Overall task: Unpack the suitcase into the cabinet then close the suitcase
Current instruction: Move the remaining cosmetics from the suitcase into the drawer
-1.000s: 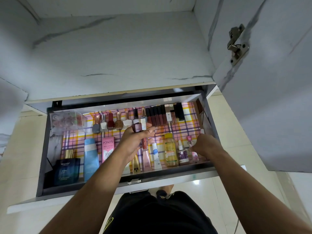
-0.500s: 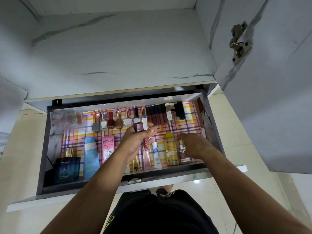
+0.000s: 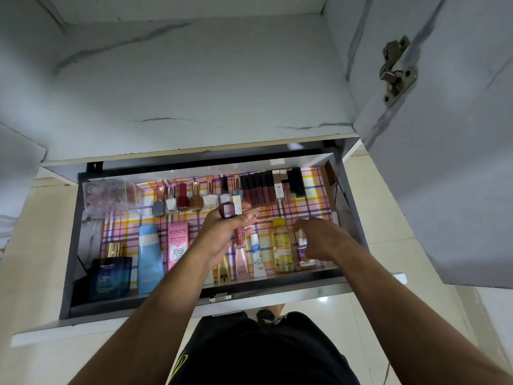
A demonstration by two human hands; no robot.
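Open dark-framed drawer (image 3: 66,245) with a pink, yellow and purple checked liner (image 3: 308,215), contents from left to right as you look down:

1. Clear plastic box (image 3: 111,194), back left corner, contents blurred.
2. Dark blue square perfume bottle with a gold cap (image 3: 111,276), front left.
3. Light blue tube (image 3: 150,257), lying just beside the perfume.
4. Pink Pond's BB cream box (image 3: 177,245), next to the blue tube.
5. Row of small nail-polish bottles (image 3: 183,201), along the back.
6. Your left hand (image 3: 222,237), mid-drawer, palm up, fingers curled round a small dark maroon bottle (image 3: 227,211) and a pale box-shaped item (image 3: 236,204). More tubes lie under it; details partly hidden.
7. Row of dark lip-colour tubes (image 3: 256,190), back right.
8. Small white tube with a blue label (image 3: 258,259), front row.
9. Yellow Garnier bottle (image 3: 281,245), just beside the white tube.
10. Small clear spray bottle with a purple label (image 3: 302,248), beside the yellow bottle.
11. Your right hand (image 3: 324,240), over the front right of the drawer, fingers bent down by the spray bottle; I cannot tell whether it grips it.

Above: pale marbled cabinet shelf (image 3: 194,79); at right, open cabinet door (image 3: 458,162) with a metal hinge (image 3: 395,68).
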